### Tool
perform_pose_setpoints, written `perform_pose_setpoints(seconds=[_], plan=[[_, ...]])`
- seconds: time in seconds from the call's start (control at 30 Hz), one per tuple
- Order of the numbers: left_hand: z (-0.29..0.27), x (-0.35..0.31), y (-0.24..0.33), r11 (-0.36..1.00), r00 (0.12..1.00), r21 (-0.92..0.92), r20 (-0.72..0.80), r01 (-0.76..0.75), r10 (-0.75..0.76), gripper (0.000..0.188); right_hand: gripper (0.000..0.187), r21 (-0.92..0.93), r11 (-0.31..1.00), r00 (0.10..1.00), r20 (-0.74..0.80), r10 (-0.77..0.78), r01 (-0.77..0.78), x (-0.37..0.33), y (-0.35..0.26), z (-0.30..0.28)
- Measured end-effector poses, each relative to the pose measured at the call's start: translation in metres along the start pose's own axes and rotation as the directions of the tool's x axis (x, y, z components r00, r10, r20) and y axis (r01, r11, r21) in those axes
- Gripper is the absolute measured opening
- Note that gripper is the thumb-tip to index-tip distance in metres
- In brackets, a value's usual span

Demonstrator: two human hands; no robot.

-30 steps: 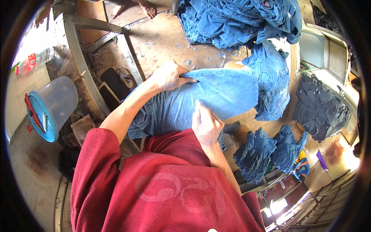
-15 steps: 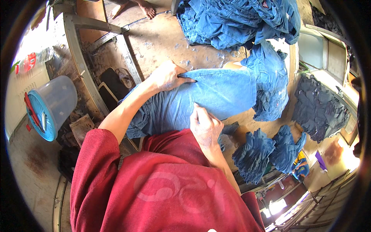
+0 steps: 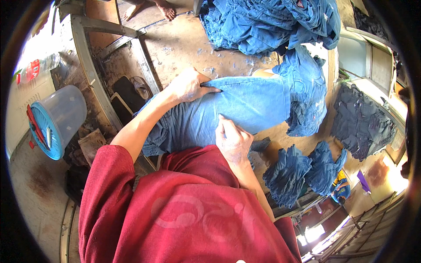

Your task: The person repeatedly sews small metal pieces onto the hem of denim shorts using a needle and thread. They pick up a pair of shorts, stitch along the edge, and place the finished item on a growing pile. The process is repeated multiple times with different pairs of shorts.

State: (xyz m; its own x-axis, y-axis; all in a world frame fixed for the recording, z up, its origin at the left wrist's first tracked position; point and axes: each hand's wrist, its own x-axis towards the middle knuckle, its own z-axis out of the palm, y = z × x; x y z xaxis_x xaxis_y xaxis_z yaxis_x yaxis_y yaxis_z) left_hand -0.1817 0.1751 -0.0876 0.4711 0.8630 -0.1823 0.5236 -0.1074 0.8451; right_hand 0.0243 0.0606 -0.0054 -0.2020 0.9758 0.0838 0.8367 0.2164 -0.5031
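A light blue denim garment (image 3: 254,103), which looks like shorts or trousers, lies across my lap, one leg stretched out to the right. My left hand (image 3: 189,86) is closed on the garment's far edge, thumb and fingers pinching the cloth. Nearer to me, my right hand (image 3: 234,139) rests against the cloth, fingers curled and thumb and index tips pressed together at a crease. What lies between those tips, perhaps a thread or a small fold, is too small to make out. Darker, gathered cloth bunches under my left forearm.
Beyond the lap rises a large pile of blue denim garments (image 3: 263,26), with more denim (image 3: 307,87) below it. Bundled denim pieces (image 3: 287,175) lie at right, near a dark cloth stack (image 3: 366,122). At left are a lidded plastic bucket (image 3: 66,114) and a metal frame (image 3: 87,65). Another person's feet (image 3: 166,11) show at the top.
Almost nothing differs. Both hands keep their places on the denim, and the whole view has shifted very slightly.
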Motion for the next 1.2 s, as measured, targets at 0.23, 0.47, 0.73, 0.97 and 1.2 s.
perform_pose_setpoints(seconds=[0.23, 0.47, 0.73, 0.97, 1.2], plan=[[-0.002, 0.0, 0.001, 1.0, 1.0, 0.005, 0.006, -0.002, 0.002, 0.041, 0.012, -0.032, 0.999, 1.0, 0.001, 0.0, 0.0, 0.008, -0.002, 0.006], [-0.004, 0.0, 0.004, 1.0, 1.0, 0.0, 0.02, 0.023, -0.023, 0.041, 0.012, -0.011, 0.999, 0.999, 0.024, 0.044, -0.044, 0.003, -0.006, -0.001], [0.0, -0.001, 0.003, 1.0, 1.0, -0.029, -0.022, -0.008, 0.007, 0.04, 0.013, -0.072, 0.997, 0.995, 0.094, 0.028, -0.021, 0.004, -0.001, 0.002], [-0.001, -0.001, 0.0, 0.999, 0.999, -0.007, 0.029, 0.046, -0.045, 0.041, 0.013, 0.046, 0.998, 0.998, -0.045, 0.032, -0.029, 0.009, -0.002, 0.002], [0.002, -0.001, -0.002, 0.997, 0.997, 0.02, 0.034, 0.071, -0.072, 0.043, 0.017, -0.055, 0.998, 0.997, 0.074, 0.027, -0.023, 0.008, -0.001, -0.005]])
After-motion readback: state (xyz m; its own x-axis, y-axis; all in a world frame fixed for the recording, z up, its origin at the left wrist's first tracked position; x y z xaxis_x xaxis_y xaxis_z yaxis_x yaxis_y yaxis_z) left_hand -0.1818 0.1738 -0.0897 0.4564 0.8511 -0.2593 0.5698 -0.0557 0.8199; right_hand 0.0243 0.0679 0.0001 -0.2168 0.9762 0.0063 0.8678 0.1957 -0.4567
